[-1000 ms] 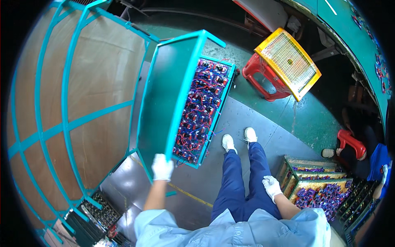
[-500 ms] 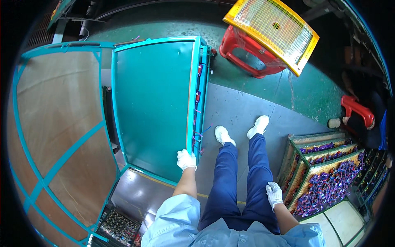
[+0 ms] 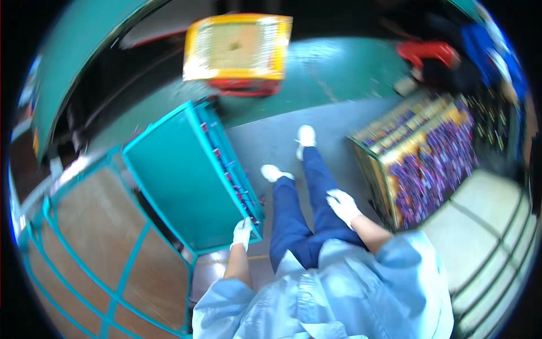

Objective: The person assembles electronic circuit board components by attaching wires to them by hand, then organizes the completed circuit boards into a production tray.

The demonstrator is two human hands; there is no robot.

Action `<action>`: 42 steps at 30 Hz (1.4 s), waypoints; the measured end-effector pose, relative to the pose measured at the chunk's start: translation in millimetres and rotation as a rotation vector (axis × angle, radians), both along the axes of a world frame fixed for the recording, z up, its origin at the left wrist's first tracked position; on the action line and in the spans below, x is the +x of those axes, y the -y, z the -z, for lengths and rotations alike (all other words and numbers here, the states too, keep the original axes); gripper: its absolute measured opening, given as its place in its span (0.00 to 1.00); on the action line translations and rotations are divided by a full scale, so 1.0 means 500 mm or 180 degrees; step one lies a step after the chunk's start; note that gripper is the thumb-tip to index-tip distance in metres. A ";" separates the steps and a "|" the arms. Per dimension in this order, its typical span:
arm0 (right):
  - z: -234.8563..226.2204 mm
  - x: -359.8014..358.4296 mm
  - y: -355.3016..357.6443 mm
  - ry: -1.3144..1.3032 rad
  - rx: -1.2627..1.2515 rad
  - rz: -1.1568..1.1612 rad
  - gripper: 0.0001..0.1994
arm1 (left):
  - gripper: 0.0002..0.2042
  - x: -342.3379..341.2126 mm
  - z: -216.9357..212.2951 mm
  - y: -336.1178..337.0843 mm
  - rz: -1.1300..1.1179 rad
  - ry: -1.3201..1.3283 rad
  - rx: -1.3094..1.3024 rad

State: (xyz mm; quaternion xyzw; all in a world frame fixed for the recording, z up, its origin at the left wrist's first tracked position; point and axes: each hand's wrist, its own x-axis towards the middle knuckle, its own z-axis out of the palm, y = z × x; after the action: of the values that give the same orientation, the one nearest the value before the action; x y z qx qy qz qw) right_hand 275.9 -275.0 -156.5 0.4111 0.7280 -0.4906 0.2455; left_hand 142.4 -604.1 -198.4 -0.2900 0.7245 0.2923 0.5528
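My left hand [image 3: 241, 232], in a white glove, is closed on the near right corner of a teal metal rack [image 3: 175, 183]. The rack has a flat teal top and an open right side, where small red and dark parts with wires [image 3: 228, 175] sit in a row. My right hand [image 3: 342, 207], also gloved in white, hangs over my right thigh with its fingers loosely extended and nothing in it. Motion blur softens both hands.
To the right stand upright boards covered with purple wired parts [image 3: 435, 164], with pale panels [image 3: 480, 209] nearer me. Left is a teal-framed brown panel [image 3: 84, 243]. Ahead, a yellow-framed mesh tray [image 3: 234, 48] rests on a red stool [image 3: 245, 87]. Far right, a person sits beside another red stool [image 3: 426, 53].
The view has turned right, so the rack now slants and the stool appears further left. My feet have shifted. My left hand stays at the rack's edge; my right hand's fingers have straightened.
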 end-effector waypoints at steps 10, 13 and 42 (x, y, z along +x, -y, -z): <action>-0.063 -0.136 -0.125 -0.1346 0.0505 -0.0158 0.15 | 0.20 -0.100 -0.232 -0.157 0.0487 -0.0847 0.0291; -0.088 -0.159 -0.173 -0.1343 0.0550 -0.0047 0.14 | 0.22 -0.180 -0.204 -0.277 0.0508 -0.1030 0.0748; -0.283 -1.014 -0.362 -0.1997 -0.4130 0.0922 0.17 | 0.17 -0.755 -0.457 -0.776 0.4209 -0.4507 0.0157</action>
State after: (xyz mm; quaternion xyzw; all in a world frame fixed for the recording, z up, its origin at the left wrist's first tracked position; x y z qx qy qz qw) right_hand -230.9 -93.9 -15.2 0.1155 0.2656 -0.9450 0.1522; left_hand -235.1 -215.9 30.4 0.4309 0.9001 0.0444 0.0471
